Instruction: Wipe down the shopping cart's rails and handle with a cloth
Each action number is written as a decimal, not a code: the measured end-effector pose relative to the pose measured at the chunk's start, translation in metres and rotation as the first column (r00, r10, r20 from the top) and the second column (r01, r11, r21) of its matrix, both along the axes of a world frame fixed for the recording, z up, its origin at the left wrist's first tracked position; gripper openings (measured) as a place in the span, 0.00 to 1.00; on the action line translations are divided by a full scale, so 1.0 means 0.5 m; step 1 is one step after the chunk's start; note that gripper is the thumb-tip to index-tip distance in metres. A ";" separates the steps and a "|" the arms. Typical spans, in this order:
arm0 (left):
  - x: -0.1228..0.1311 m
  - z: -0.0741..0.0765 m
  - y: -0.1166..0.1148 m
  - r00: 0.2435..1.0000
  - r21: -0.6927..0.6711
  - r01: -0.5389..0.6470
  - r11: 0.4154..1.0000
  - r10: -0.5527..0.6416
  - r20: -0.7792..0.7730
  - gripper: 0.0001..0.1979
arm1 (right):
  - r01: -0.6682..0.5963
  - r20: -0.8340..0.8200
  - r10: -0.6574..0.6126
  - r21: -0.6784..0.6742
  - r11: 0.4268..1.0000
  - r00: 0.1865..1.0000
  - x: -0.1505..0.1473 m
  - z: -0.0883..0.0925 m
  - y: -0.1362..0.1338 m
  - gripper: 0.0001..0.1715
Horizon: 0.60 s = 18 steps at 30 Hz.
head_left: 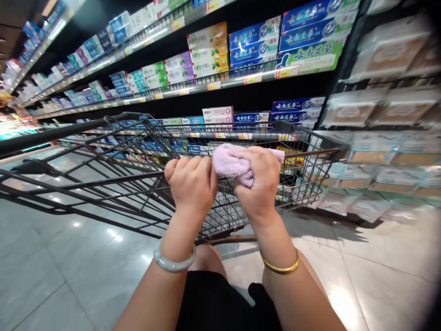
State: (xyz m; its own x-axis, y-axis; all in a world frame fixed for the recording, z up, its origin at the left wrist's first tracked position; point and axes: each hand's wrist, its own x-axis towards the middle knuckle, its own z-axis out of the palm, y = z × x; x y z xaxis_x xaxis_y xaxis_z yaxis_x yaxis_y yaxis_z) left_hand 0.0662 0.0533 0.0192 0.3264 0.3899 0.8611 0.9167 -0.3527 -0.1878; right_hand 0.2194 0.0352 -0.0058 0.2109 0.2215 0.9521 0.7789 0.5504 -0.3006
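A black wire shopping cart (220, 216) stands side-on in front of me. My left hand (193, 181) is wrapped round the cart's top side rail (138, 180), knuckles up, with a pale bangle on the wrist. Right beside it, my right hand (260, 179) is closed on a bunched lilac cloth (229, 161) at the same rail. Folds of the cloth stick out on both sides of the fist. Under the hand and cloth, that stretch of rail is hidden. A gold bangle circles the right wrist.
Behind the cart run long shelves (255, 79) of boxed toothpaste (253, 41). Packaged goods hang on a rack (386, 110) at the right. The cart's handle (51, 133) reaches to the far left. Shiny grey floor tiles (41, 257) lie below.
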 end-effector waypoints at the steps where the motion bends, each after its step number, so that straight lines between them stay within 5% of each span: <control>1: -0.001 0.001 -0.001 1.000 -0.010 -0.009 1.000 0.009 -0.001 0.13 | 0.030 -0.042 -0.029 0.007 1.000 0.999 0.011 -0.001 0.003 0.20; 5: -0.008 0.003 0.000 0.999 0.003 -0.030 1.000 0.030 0.015 0.16 | 0.053 -0.117 -0.051 0.007 0.999 0.992 0.021 -0.008 -0.001 0.21; 10: -0.029 -0.001 0.013 1.000 0.052 -0.021 0.998 0.021 0.008 0.13 | -0.105 0.167 0.124 -0.116 0.988 0.978 -0.023 -0.025 -0.018 0.21; 18: -0.049 0.005 0.009 0.998 0.019 -0.067 0.998 0.067 0.008 0.18 | -0.018 0.077 0.017 0.009 1.000 0.997 -0.025 -0.057 0.001 0.19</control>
State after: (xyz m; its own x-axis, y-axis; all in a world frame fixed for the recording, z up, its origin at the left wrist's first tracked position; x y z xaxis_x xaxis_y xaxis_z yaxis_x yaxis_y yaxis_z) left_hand 0.0416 0.0578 0.0215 0.2941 0.3941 0.8707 0.9395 -0.2867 -0.1875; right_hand 0.2068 0.0357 -0.0343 0.1335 0.2148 0.9675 0.7895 0.5670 -0.2349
